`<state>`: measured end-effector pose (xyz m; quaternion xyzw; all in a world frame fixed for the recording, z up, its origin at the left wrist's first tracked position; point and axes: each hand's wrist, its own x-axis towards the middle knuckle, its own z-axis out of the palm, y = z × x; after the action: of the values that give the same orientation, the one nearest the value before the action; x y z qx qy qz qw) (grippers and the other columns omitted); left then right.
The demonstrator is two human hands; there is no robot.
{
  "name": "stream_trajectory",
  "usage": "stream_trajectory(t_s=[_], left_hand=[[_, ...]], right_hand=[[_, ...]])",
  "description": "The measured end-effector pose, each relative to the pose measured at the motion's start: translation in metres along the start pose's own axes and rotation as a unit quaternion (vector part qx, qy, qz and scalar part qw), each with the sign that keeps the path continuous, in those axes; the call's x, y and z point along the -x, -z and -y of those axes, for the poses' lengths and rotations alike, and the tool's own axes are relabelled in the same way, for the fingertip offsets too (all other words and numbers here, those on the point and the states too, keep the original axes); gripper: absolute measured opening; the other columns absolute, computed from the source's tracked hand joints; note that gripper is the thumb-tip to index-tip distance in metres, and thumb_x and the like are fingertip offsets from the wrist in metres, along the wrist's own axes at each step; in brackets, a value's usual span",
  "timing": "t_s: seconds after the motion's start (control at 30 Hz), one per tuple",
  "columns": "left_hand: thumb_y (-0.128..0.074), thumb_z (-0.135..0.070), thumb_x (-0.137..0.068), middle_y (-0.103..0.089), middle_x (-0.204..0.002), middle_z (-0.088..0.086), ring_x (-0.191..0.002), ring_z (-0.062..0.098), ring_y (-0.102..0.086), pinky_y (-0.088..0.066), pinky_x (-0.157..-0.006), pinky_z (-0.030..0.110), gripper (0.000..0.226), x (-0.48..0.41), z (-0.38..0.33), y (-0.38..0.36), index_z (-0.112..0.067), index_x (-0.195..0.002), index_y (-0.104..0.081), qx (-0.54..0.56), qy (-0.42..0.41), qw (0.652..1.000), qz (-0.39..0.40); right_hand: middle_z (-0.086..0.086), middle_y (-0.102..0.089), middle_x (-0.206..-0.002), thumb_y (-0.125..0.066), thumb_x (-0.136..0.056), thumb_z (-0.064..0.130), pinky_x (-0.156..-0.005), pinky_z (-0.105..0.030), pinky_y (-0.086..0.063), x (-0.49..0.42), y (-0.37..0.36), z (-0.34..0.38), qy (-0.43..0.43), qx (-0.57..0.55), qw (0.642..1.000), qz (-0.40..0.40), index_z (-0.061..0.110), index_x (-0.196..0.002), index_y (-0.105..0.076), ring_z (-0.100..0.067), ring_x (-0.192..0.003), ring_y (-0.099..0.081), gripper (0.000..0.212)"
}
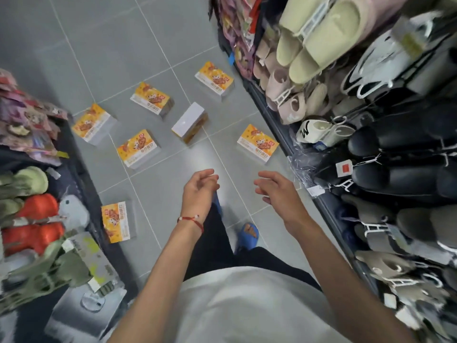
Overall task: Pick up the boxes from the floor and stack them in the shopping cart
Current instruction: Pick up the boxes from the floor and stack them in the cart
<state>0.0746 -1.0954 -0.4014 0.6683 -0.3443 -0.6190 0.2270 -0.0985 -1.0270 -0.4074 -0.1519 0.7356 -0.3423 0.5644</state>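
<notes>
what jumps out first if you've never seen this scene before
Six orange-and-yellow printed cardboard boxes lie scattered over the grey tiled floor, with a seventh box showing a plain white face in their midst. Nearer the camera, the empty left hand and right hand hover open above the tiles. Pale green foam slides stand out at upper right.

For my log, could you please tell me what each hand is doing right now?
Left hand: open, holding nothing.
Right hand: open, holding nothing.
</notes>
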Motion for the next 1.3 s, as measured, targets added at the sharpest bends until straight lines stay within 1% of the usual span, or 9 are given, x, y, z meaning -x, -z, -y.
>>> stream_trajectory(t_s=[0.13, 0.43, 0.6, 0.8, 1.0, 1.07, 1.1, 1.13, 1.3], left_hand=[[-0.059, -0.007, -0.097, -0.070, -0.101, 0.010, -0.089, 0.019, -0.065, -0.050, -0.064, 0.012, 0.015, -0.069, -0.028, -0.017, -0.014, -0.109, -0.065, -0.040, 0.013, 0.998, 0.037], [-0.059, 0.000, -0.093, -0.073, -0.100, 0.009, -0.087, 0.017, -0.066, -0.052, -0.084, 0.025, 0.019, -0.233, -0.039, -0.045, -0.010, -0.107, -0.068, -0.162, 0.082, 0.975, 0.126], [-0.066, -0.015, -0.084, -0.073, -0.111, 0.015, -0.108, 0.032, -0.068, -0.049, -0.091, 0.031, 0.008, -0.298, -0.020, -0.067, -0.023, -0.085, -0.065, -0.240, 0.123, 0.952, 0.143], [-0.049, 0.001, -0.100, -0.065, -0.117, 0.018, -0.104, 0.029, -0.062, -0.049, -0.078, 0.026, 0.025, -0.371, 0.035, -0.100, 0.001, -0.123, -0.059, -0.248, 0.144, 0.945, 0.154], [-0.056, -0.024, -0.065, -0.059, -0.083, 0.020, -0.079, 0.034, -0.057, -0.051, -0.079, 0.044, 0.021, -0.450, 0.121, -0.139, -0.036, -0.082, -0.061, -0.357, 0.132, 0.912, 0.151], [-0.054, -0.018, -0.066, -0.054, -0.095, 0.039, -0.076, 0.021, -0.040, -0.048, -0.066, 0.048, 0.031, -0.471, 0.143, -0.154, 0.005, -0.080, -0.041, -0.399, 0.119, 0.892, 0.177], [-0.054, -0.017, -0.068, -0.058, -0.111, 0.034, -0.120, 0.039, -0.045, -0.050, -0.071, 0.055, 0.025, -0.481, 0.153, -0.162, 0.002, -0.083, -0.059, -0.419, 0.103, 0.885, 0.174], [-0.055, -0.020, -0.070, -0.061, -0.112, 0.029, -0.102, 0.057, -0.050, -0.054, -0.081, 0.056, 0.028, -0.492, 0.161, -0.169, -0.006, -0.092, -0.066, -0.415, 0.098, 0.891, 0.156], [-0.057, -0.017, -0.090, -0.067, -0.119, -0.002, -0.118, 0.028, -0.060, -0.040, -0.091, 0.019, 0.028, -0.557, 0.203, -0.208, -0.014, -0.115, -0.068, -0.425, 0.034, 0.898, 0.107]], right_hand=[[-0.002, -0.073, -0.116, -0.061, -0.099, 0.020, -0.101, -0.034, -0.051, -0.050, -0.014, 0.024, -0.022, -0.019, 0.999, -0.035, 0.023, -0.129, -0.066, -0.018, -0.109, -0.069, 0.030], [-0.002, -0.072, -0.123, -0.059, -0.077, 0.038, -0.096, -0.038, -0.052, -0.164, -0.046, 0.038, -0.095, -0.067, 0.984, -0.133, 0.031, -0.117, -0.068, -0.022, -0.113, -0.068, 0.041], [-0.004, -0.072, -0.120, -0.063, -0.094, 0.021, -0.094, -0.033, -0.053, -0.242, -0.058, 0.004, -0.118, -0.097, 0.976, -0.156, 0.022, -0.127, -0.069, -0.020, -0.109, -0.070, 0.033], [-0.006, -0.069, -0.125, -0.062, -0.096, 0.017, -0.096, -0.033, -0.055, -0.329, -0.059, -0.060, -0.178, -0.161, 0.952, -0.192, 0.021, -0.125, -0.070, -0.019, -0.107, -0.069, 0.030], [-0.002, -0.073, -0.113, -0.062, -0.095, 0.016, -0.081, -0.032, -0.057, -0.412, -0.058, -0.128, -0.224, -0.200, 0.916, -0.265, 0.024, -0.117, -0.074, -0.018, -0.093, -0.070, 0.027], [-0.001, -0.074, -0.107, -0.060, -0.095, 0.017, -0.079, -0.035, -0.058, -0.441, -0.059, -0.148, -0.236, -0.208, 0.907, -0.280, 0.026, -0.117, -0.074, -0.019, -0.089, -0.067, 0.028], [0.000, -0.073, -0.103, -0.060, -0.095, 0.017, -0.080, -0.036, -0.058, -0.456, -0.060, -0.159, -0.237, -0.207, 0.905, -0.287, 0.027, -0.117, -0.074, -0.019, -0.088, -0.066, 0.028], [0.002, -0.072, -0.098, -0.059, -0.095, 0.017, -0.076, -0.033, -0.058, -0.469, -0.060, -0.170, -0.236, -0.207, 0.904, -0.292, 0.026, -0.119, -0.073, -0.017, -0.084, -0.065, 0.029], [0.005, -0.069, -0.111, -0.060, -0.097, 0.021, -0.066, -0.026, -0.050, -0.538, -0.049, -0.218, -0.205, -0.164, 0.913, -0.313, 0.022, -0.129, -0.064, -0.014, -0.079, -0.063, 0.032]])
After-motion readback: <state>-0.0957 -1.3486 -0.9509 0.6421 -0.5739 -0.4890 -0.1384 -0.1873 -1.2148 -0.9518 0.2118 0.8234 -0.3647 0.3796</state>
